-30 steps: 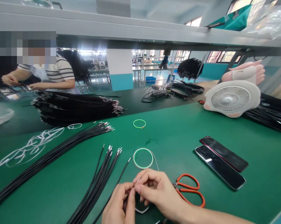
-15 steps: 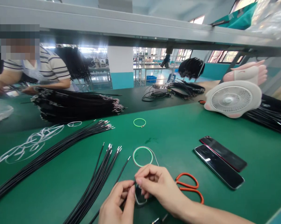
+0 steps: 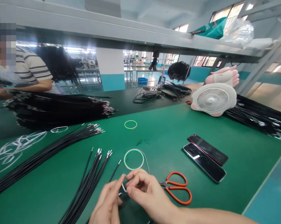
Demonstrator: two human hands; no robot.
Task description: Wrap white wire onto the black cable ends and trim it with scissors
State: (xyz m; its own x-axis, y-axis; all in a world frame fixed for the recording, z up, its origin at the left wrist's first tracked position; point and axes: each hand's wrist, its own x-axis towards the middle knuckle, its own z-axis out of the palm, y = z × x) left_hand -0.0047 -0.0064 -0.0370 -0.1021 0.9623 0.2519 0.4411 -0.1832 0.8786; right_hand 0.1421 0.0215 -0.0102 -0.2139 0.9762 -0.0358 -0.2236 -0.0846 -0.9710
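Observation:
My left hand (image 3: 106, 199) and my right hand (image 3: 151, 193) are close together at the front of the green table, fingertips nearly meeting. In my left hand, the closed fingers hold a black cord (image 3: 120, 194), whose pale tip shows beside the thumb; most of it is hidden. A short curved piece of thin white cord (image 3: 124, 187) runs from the pinched fingers of my right hand toward the left fingertips. Just left lies a bundle of black cords (image 3: 89, 183) with metal tips, and one single black cord (image 3: 114, 171) pokes out behind my left hand.
Orange-handled scissors (image 3: 177, 187) lie right of my right hand, with two phones (image 3: 204, 161) beyond. Green rings (image 3: 134, 159) lie ahead. A longer cord bundle (image 3: 49, 155) and white strips (image 3: 21, 144) are left. A fan (image 3: 210, 99) stands behind; a co-worker (image 3: 30, 68) is far left.
The view has turned right, so everything shifts left in the picture. My left fingers have straightened upward, and the white loop below my hands now shows only as a short curve between them.

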